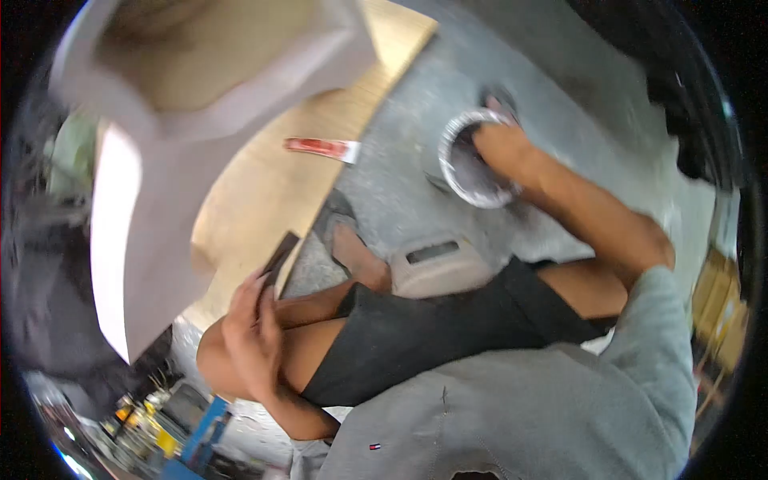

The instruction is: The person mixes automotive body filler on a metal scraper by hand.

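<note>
My left hand [254, 324] is closed around a flat dark piece [281, 256] near the edge of the wooden table [264, 196]. Down inside a round bucket [456, 176] with a whitish, crinkled rim is my right hand [496, 148]; its fingers are hidden in the dark inside. A large pale curved shell [172, 168] with a hollow, tan inside stands on the table at the upper left. A red and white packet [322, 149] lies at the table's edge, between the shell and the bucket.
Below the bucket, a light plastic stool [442, 268] with a slot stands on the grey floor [408, 184], beside my foot. Cardboard boxes [718, 308] are at the far right. Tools and yellow items [164, 436] crowd the lower left, next to a blue frame [200, 436].
</note>
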### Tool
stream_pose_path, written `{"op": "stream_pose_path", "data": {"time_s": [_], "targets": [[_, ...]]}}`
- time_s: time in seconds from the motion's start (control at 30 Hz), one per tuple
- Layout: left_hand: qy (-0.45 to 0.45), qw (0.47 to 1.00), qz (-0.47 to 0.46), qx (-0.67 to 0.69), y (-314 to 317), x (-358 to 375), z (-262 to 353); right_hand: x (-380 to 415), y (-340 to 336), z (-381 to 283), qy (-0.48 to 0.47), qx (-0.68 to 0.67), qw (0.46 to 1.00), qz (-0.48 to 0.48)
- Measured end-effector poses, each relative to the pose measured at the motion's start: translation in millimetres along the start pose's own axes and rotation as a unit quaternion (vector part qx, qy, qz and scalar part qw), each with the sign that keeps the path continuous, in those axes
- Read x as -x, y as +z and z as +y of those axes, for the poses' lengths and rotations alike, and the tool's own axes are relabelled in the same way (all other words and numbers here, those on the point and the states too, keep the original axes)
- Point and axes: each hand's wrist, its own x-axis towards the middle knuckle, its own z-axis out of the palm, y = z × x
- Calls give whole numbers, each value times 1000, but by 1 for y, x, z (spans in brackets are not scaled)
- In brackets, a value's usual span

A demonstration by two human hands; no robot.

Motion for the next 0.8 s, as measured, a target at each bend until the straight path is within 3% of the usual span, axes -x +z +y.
{"op": "stream_pose_path", "data": {"time_s": [0.03, 0.2, 0.33, 0.37, 0.47, 0.5, 0.63, 0.73, 0.8], "targets": [[-2, 1000, -17, -16, 0, 3, -3, 5, -11, -6, 67, -39, 997, -14], [-43, 995, -89, -35, 12, -1, -10, 35, -24, -5, 29, -2, 1000, -8], [70, 987, -110, -90, 10, -24, 23, 27, -3, -7, -2, 14, 1000, 0], [61, 989, -111, -71, 11, -28, 36, 22, 4, -7, 3, 7, 1000, 9], [64, 992, -102, -30, 16, -37, 51, 9, -11, -9, -63, 19, 997, -29], [99, 989, -106, -4, 15, -41, 55, 2, -25, -15, -11, 43, 988, -147], [146, 984, -102, 31, 19, -41, 53, -20, -7, -5, -65, 49, 984, -156], [141, 984, -91, 59, 20, -36, 40, -9, -46, -22, -68, 11, 982, -178], [118, 987, -102, 46, 16, -30, 31, -19, -20, -13, -98, 14, 980, -171]]}}
